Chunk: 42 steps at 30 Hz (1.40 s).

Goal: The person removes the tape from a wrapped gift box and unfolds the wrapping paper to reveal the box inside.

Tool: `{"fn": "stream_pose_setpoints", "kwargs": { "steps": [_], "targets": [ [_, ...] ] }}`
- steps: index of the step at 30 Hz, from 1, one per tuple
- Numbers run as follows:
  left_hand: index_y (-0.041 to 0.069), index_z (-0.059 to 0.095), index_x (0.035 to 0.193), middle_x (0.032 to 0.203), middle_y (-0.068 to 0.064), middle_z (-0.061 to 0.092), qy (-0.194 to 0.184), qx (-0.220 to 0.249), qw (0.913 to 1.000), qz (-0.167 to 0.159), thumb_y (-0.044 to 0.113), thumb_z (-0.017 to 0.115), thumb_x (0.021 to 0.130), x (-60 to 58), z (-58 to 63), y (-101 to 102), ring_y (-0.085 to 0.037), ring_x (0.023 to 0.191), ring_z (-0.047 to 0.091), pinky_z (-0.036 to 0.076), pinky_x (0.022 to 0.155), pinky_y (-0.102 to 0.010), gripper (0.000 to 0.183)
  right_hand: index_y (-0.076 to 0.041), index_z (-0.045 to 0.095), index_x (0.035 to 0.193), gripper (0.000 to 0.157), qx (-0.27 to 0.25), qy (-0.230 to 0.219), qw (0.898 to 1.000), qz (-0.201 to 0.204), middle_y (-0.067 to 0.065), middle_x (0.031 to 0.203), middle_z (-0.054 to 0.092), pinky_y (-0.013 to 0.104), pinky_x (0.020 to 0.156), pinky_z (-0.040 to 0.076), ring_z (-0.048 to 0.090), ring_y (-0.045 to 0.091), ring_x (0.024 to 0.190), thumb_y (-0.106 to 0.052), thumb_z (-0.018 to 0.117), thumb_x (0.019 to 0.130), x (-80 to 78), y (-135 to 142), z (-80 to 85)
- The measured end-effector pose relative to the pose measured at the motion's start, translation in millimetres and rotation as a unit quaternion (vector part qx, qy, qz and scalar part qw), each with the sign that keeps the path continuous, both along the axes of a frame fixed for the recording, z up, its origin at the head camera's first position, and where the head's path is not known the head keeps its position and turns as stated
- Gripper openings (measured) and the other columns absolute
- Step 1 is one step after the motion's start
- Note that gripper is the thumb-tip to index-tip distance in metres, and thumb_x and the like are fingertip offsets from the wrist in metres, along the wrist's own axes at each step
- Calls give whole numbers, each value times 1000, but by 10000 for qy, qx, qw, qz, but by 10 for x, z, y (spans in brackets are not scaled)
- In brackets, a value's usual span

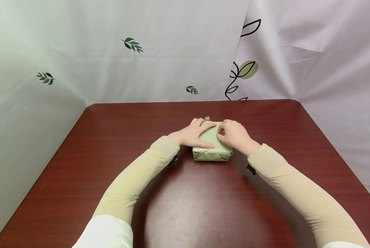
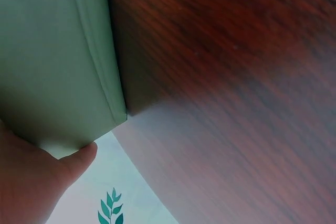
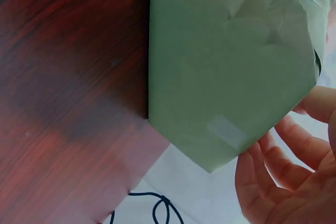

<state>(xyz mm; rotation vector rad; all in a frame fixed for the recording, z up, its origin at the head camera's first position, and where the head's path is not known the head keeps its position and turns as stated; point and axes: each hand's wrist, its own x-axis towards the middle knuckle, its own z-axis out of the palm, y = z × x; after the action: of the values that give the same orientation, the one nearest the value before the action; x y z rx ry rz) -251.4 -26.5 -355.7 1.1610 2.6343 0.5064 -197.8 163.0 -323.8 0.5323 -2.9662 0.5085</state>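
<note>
A box wrapped in pale green paper (image 1: 212,156) lies on the table, its folded end flap facing me. My left hand (image 1: 193,134) rests spread across the box's left part, thumb on top near the front edge and index finger reaching over the top. On the right, my right hand (image 1: 234,135) is over the top with its fingers curled in and thumb close to the index finger; no thing shows between them. In the right wrist view, its fingertips (image 3: 252,153) are right at the box's upper edge, beside a short strip of clear tape (image 3: 227,132) on the wrapped side.
The dark red-brown wooden table (image 1: 135,117) has rounded far corners. A small shiny strip (image 1: 207,118) stands up just behind the box. White cloth with leaf prints (image 1: 172,51) hangs behind the table and on both sides. Dark bands (image 1: 251,169) sit at the wrists.
</note>
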Motion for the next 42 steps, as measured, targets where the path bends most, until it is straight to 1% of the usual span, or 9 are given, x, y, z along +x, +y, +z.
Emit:
{"fn": "stream_pose_setpoints", "kwargs": {
  "steps": [6, 10, 15, 20, 25, 28, 31, 34, 42],
  "targets": [
    [28, 29, 149, 135, -6, 33, 14, -33, 10000, -7, 58, 67, 78, -24, 35, -1, -21, 121, 28, 36, 100, -35, 85, -1, 70, 78, 12, 340, 90, 9993, 151, 14, 88, 62, 42, 73, 50, 59, 33, 82, -6, 61, 83, -8, -60, 33],
    [28, 29, 149, 135, -6, 33, 70, -31, 10000, 11, 58, 67, 78, -49, 52, 0, -21, 121, 28, 36, 100, -34, 85, 1, 68, 75, 15, 413, 96, 9989, 219, 17, 88, 60, 41, 75, 48, 56, 36, 84, -3, 56, 84, -37, -73, 32],
    [27, 29, 149, 134, -6, 34, 62, 27, 10000, 17, 58, 67, 78, -64, 56, 10, -20, 120, 28, 35, 100, -34, 85, 3, 62, 75, 15, 129, -162, 9997, 129, 19, 91, 58, 43, 84, 41, 51, 38, 92, -2, 51, 84, -50, -48, 22],
    [27, 30, 148, 131, -6, 36, 131, -16, 9999, -18, 58, 66, 78, -57, 56, 20, -21, 117, 30, 37, 97, -33, 85, 2, 59, 75, 14, -89, -373, 9992, 98, 19, 93, 57, 44, 88, 38, 49, 39, 96, -3, 50, 85, -39, -27, 15],
    [27, 30, 148, 131, -5, 36, 148, -68, 9999, 18, 59, 66, 78, -50, 59, 16, -20, 116, 30, 38, 96, -33, 85, 2, 61, 77, 14, -214, -255, 9991, 280, 18, 91, 57, 43, 84, 40, 51, 36, 90, -4, 53, 87, -63, 8, -10],
    [28, 30, 148, 131, -5, 36, 156, -122, 9998, 49, 59, 66, 78, -48, 59, 9, -20, 116, 30, 38, 96, -32, 85, 2, 64, 78, 15, -460, -231, 9980, 366, 17, 88, 58, 40, 77, 43, 53, 31, 82, -7, 59, 89, -86, 39, -18],
    [28, 29, 148, 131, -5, 36, 122, -128, 9998, 62, 59, 66, 78, -44, 53, 8, -20, 116, 30, 37, 96, -33, 85, -1, 65, 74, 17, -586, -271, 9969, 443, 14, 85, 58, 37, 71, 43, 53, 27, 77, -13, 68, 86, -94, 59, -14],
    [28, 29, 148, 132, -5, 36, 76, -101, 9999, 51, 60, 66, 78, -39, 38, 11, -19, 117, 30, 38, 97, -33, 86, -2, 64, 73, 17, -529, -279, 9971, 480, 13, 84, 58, 37, 71, 43, 54, 27, 77, -14, 73, 81, -90, 67, -13],
    [29, 30, 148, 133, -4, 35, -48, 19, 10000, 42, 59, 67, 77, -8, 4, 6, -20, 118, 30, 37, 98, -33, 85, 0, 68, 76, 9, -239, -222, 9991, 274, 13, 84, 60, 38, 72, 47, 57, 27, 77, -5, 65, 83, -54, 29, -31]
  ]
}}
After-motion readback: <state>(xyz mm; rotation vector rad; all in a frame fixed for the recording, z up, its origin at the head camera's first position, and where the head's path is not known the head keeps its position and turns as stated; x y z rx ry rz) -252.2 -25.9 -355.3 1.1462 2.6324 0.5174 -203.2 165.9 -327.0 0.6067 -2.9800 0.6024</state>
